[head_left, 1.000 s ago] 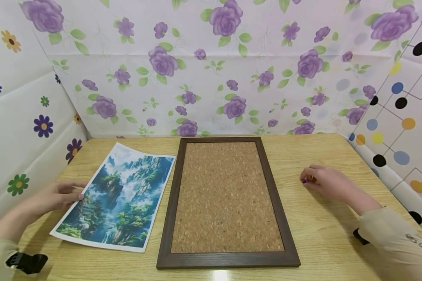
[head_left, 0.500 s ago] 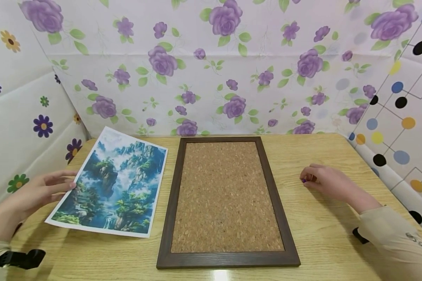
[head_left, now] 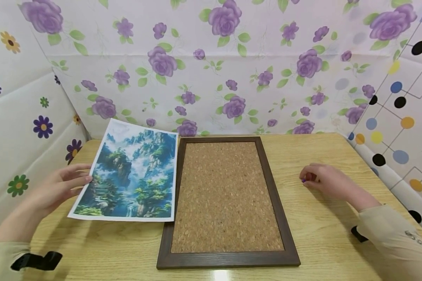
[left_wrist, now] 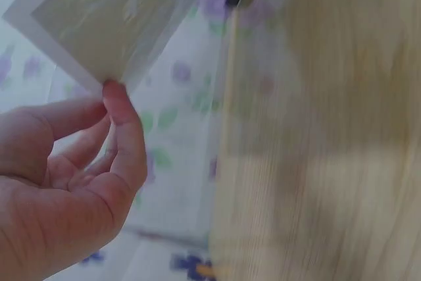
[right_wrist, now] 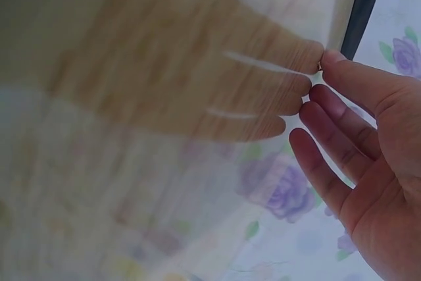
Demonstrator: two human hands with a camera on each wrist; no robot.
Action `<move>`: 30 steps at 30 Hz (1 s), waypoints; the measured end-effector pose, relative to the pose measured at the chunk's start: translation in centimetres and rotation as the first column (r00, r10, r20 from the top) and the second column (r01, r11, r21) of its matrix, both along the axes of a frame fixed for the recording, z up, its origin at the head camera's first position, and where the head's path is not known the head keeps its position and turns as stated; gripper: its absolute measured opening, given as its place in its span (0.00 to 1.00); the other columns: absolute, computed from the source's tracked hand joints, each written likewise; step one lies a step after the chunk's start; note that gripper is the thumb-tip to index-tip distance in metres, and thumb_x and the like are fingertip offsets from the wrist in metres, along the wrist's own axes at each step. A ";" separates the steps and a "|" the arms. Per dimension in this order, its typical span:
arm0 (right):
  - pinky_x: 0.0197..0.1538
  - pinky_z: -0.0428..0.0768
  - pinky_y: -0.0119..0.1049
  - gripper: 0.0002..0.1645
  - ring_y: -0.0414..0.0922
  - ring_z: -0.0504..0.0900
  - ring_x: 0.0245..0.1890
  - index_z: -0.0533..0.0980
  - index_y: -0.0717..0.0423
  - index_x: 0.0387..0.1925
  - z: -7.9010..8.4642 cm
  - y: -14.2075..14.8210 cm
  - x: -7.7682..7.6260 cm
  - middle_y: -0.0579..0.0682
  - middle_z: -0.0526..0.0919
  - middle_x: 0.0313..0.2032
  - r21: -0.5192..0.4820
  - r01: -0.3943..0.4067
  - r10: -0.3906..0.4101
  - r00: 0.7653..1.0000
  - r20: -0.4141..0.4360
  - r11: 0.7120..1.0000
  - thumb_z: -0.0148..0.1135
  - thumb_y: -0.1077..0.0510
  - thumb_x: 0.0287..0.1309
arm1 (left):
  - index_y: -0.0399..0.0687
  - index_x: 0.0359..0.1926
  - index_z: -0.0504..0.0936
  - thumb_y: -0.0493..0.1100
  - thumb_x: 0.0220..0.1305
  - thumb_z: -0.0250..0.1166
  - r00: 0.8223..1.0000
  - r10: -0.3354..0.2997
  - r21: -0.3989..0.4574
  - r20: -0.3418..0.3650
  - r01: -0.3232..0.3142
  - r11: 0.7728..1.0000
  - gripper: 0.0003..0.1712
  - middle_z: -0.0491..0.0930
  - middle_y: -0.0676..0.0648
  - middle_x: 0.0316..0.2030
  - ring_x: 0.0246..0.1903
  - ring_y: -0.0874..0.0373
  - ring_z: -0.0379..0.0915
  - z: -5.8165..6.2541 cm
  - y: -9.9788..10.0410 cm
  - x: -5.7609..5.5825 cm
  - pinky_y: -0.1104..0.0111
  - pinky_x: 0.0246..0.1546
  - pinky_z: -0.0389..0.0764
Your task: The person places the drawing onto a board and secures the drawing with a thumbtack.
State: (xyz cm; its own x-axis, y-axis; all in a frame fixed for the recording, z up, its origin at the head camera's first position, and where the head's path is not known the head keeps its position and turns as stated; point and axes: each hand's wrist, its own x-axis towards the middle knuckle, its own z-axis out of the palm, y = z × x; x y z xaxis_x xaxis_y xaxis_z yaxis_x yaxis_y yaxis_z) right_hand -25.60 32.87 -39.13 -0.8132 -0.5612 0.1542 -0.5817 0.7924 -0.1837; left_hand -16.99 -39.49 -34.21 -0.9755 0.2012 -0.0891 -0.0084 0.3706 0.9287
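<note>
The print (head_left: 131, 173), a picture of green peaks and waterfalls, is lifted off the table (head_left: 323, 242) at a slant, its right edge just overlapping the left rail of the corkboard (head_left: 225, 199). The left hand (head_left: 61, 186) pinches it at the left edge between thumb and fingers; in the left wrist view the fingertips (left_wrist: 117, 100) meet at the white border of the sheet. The corkboard lies flat in the middle of the table, dark frame all round, its far end near the flowered backdrop (head_left: 211, 66). The right hand (head_left: 325, 181) rests on the table to the right of the corkboard, well apart from the print, fingers curled round a small purple pin (head_left: 304, 180) at their tips. The right wrist view is too blurred to add anything about that grasp.
</note>
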 end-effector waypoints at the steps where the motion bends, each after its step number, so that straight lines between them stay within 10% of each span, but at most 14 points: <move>1: 0.33 0.79 0.30 0.10 0.31 0.75 0.31 0.82 0.48 0.39 0.0 0.0 0.0 0.38 0.80 0.31 -0.005 0.003 -0.003 1.000 0.011 1.000 0.70 0.63 0.55 | 0.71 0.55 0.73 0.36 0.75 0.52 1.000 0.001 0.010 -0.001 -0.001 1.000 0.21 0.79 0.68 0.45 0.44 0.75 0.76 0.0 0.7 -0.1 0.83 0.41 0.78; 30: 0.35 0.80 0.28 0.08 0.29 0.77 0.32 0.84 0.44 0.40 -0.5 1.3 -0.8 0.37 0.83 0.34 -0.124 0.037 -0.017 0.987 0.158 0.992 0.69 0.57 0.59 | 0.36 0.72 0.59 0.43 0.74 0.57 0.995 0.021 0.179 0.096 -0.038 0.983 0.32 0.77 0.60 0.45 0.45 0.69 0.75 -2.2 15.7 -0.8 0.74 0.48 0.82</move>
